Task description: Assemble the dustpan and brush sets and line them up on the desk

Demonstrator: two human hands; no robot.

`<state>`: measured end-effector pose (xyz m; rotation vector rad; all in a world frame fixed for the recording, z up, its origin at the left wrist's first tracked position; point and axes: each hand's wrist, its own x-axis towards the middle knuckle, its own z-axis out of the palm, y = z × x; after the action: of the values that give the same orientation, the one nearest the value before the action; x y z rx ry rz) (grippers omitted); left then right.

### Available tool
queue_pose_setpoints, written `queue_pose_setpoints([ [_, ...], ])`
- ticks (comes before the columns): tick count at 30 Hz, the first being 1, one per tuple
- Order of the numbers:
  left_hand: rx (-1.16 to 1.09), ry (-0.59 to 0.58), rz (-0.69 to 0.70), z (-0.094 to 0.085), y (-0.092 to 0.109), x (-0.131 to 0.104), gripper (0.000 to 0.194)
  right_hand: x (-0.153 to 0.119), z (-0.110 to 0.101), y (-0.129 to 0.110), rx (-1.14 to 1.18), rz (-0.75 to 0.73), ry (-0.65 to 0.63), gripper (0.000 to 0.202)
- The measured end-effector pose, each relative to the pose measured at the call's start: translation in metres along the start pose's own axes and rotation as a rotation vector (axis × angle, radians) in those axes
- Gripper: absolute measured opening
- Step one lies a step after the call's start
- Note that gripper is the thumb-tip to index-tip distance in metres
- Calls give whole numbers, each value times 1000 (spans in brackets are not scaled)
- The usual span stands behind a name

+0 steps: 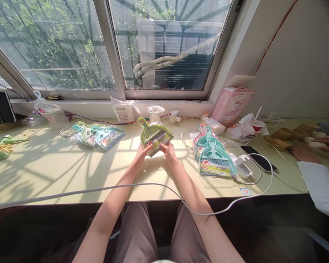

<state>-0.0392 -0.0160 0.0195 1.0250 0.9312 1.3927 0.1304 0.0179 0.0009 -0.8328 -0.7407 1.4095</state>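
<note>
A green dustpan and brush set (155, 135) in clear wrapping is held up over the middle of the table, its handle pointing up and left. My left hand (143, 151) grips its lower left edge, and my right hand (168, 150) pinches the lower right edge. Left of my hands lie wrapped sets, a teal one (108, 136) overlapping a pale green one (86, 132). On the right, several wrapped sets overlap in a pile, with a teal set (216, 160) in front and a pink one (201, 128) behind.
A white cable (153, 184) crosses over my forearms. At right are a charger strip (244, 168), a phone (259, 159), a pink box (233, 104), a white bag (242, 128) and another person's hands (304, 154). A tablet (1, 107) stands far left; windows rise behind.
</note>
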Motion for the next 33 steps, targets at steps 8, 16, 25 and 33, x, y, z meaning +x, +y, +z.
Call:
queue_pose_setpoints([
  [8, -8, 10, 55, 0, -8, 4, 89, -5, 3, -3, -45, 33, -23, 23],
  [16, -9, -25, -36, -1, -11, 2, 88, -11, 9, -7, -81, 15, 57, 21],
  [25, -78, -68, -172, 3, -5, 0, 66, -5, 5, -3, -33, 0, 123, 21],
  [33, 86, -74, -201, 2, -1, -2, 55, -5, 1, -6, -43, 39, 96, 21],
])
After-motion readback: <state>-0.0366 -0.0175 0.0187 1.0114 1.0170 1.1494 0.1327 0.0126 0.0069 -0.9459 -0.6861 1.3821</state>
